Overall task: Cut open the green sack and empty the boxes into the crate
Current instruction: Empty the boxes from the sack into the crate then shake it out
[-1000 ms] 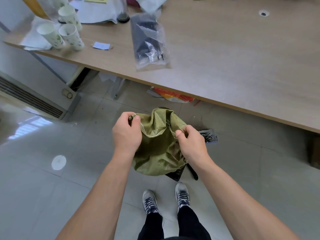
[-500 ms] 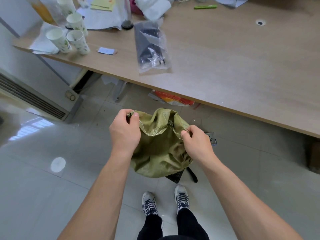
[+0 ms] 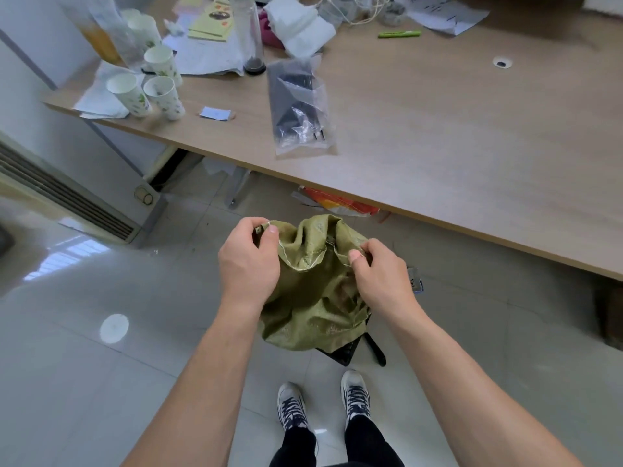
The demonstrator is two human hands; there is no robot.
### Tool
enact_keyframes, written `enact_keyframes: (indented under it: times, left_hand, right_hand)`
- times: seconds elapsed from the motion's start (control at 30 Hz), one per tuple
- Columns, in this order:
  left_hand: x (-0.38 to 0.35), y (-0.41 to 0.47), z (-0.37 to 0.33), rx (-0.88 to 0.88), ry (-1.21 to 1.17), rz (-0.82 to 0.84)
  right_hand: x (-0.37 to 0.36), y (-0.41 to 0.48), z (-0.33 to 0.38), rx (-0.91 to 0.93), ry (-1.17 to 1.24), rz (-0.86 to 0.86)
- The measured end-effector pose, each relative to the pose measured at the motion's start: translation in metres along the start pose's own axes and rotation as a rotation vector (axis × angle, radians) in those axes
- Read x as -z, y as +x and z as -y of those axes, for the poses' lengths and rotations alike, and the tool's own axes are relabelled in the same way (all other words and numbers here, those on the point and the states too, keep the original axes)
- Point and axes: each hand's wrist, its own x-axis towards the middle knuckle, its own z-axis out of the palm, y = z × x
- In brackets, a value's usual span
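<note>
1. Grey floor tiles [image 3: 101, 382] below me, wooden table [image 3: 472, 146] ahead.
2. I see the green sack [image 3: 313, 298], crumpled, between both hands above the floor.
3. Left hand [image 3: 247, 264] pinches its rim.
4. Right hand [image 3: 381, 278] pinches the opposite rim.

Head view, steeply down, close.

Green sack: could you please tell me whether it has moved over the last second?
No, not noticeably. The green sack sits just as far in front of the shoes and still covers the black object on the floor.
</note>
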Motion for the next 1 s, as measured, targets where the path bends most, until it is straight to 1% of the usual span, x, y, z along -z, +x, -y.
enact_keyframes:
  times: [0.07,0.13,0.2,0.27,0.37,0.5,0.6,0.73,0.87,0.93,1.0]
  left_hand:
    - [-0.001,-0.003,0.001,0.026,0.035,0.029]
    - [0.001,-0.009,0.001,0.002,0.045,0.008]
    - [0.007,-0.008,-0.008,-0.069,-0.008,-0.042]
    - [0.011,-0.004,-0.014,-0.084,-0.012,-0.034]
    - [0.014,-0.005,-0.021,-0.072,0.043,0.014]
    - [0.025,-0.007,-0.029,-0.161,-0.009,-0.062]
    - [0.025,-0.010,-0.030,-0.128,0.025,-0.015]
    - [0.033,-0.014,-0.035,-0.203,-0.029,-0.061]
    - [0.032,-0.016,-0.036,-0.154,-0.003,-0.061]
    - [0.039,-0.018,-0.042,-0.206,-0.065,-0.122]
    - [0.051,-0.018,-0.048,-0.285,-0.132,-0.199]
  right_hand:
    - [-0.002,-0.002,-0.002,-0.021,-0.011,0.022]
    - [-0.004,-0.006,-0.003,-0.021,-0.030,0.037]
    - [0.002,-0.004,0.004,0.020,-0.005,-0.015]
    - [0.008,0.000,0.010,0.035,0.004,-0.049]
    - [0.010,0.002,0.015,0.016,-0.044,0.019]
    - [0.020,-0.001,0.028,0.105,-0.003,-0.051]
    - [0.022,-0.001,0.030,0.060,-0.024,-0.027]
    - [0.027,-0.008,0.034,0.099,0.013,-0.058]
    - [0.028,-0.010,0.031,0.030,0.027,-0.048]
    - [0.032,-0.012,0.034,0.071,0.042,-0.062]
    - [0.040,-0.014,0.043,0.132,0.078,-0.116]
